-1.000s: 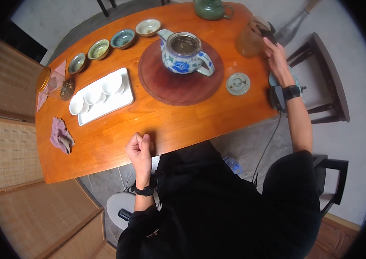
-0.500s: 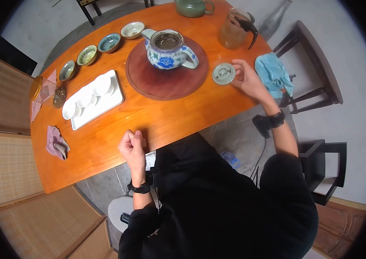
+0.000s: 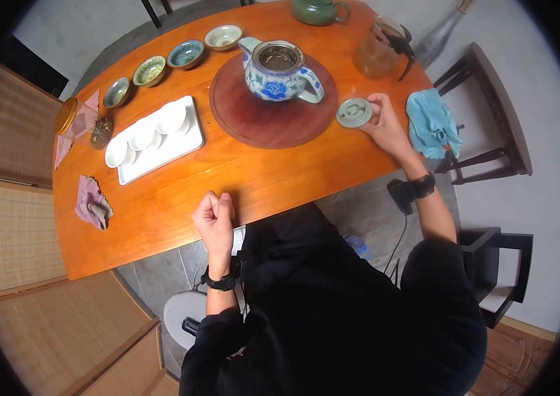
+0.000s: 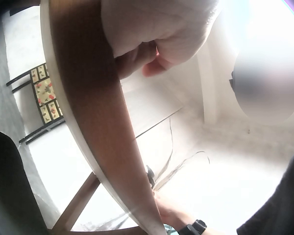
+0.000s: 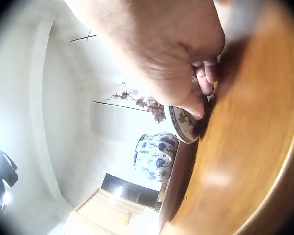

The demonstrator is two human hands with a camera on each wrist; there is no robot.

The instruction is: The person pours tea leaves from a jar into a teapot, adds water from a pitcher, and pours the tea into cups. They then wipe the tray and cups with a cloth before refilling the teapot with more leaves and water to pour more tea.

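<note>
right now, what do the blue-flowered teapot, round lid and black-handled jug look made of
Blue-flowered teapot: probably porcelain, with a glossy white glaze and painted flowers. Round lid: likely glazed ceramic; the right wrist view shows a painted border. Black-handled jug: glass or clear plastic, since it's transparent.

woven screen (image 3: 13, 231) along the left edge of the wooden table (image 3: 280, 175); dark wooden chair (image 3: 503, 105), pale wall (image 3: 547, 132) past its right.
</note>
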